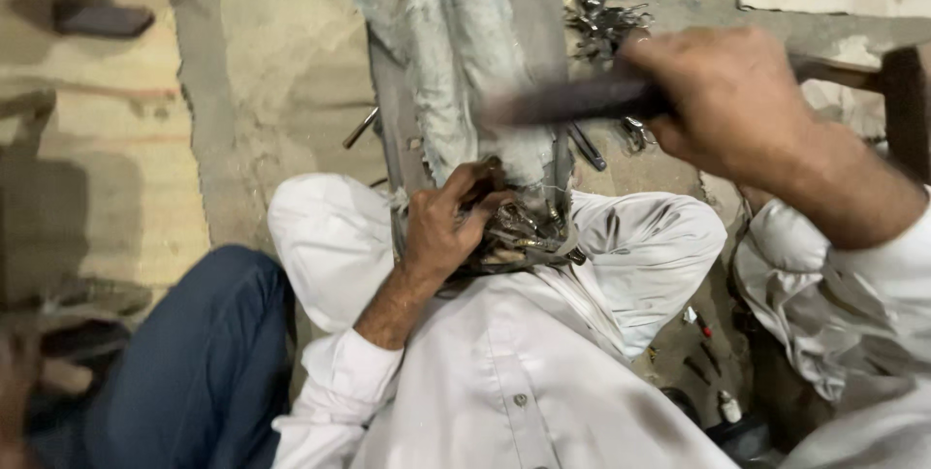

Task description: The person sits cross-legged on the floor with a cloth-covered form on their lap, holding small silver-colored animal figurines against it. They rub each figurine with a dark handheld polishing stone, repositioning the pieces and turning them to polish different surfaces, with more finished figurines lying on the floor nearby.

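Note:
My left hand (451, 226) grips the near end of a long metal part (465, 91) wrapped in grey-white cloth, where a tangle of metal fittings and wires (529, 236) sits between my knees. My right hand (727, 105) is raised at the upper right, closed on a dark handled tool (572, 102) that is blurred from motion and points left across the wrapped part. The tool's head is not clear. My white clothing covers my knees (330, 236) on both sides of the part.
A heap of shiny metal scraps (601, 18) lies on the concrete floor behind the part. A small metal rod (361, 128) lies to its left. A person's blue trouser leg (194, 362) is at lower left. Small tools (703, 333) lie at lower right.

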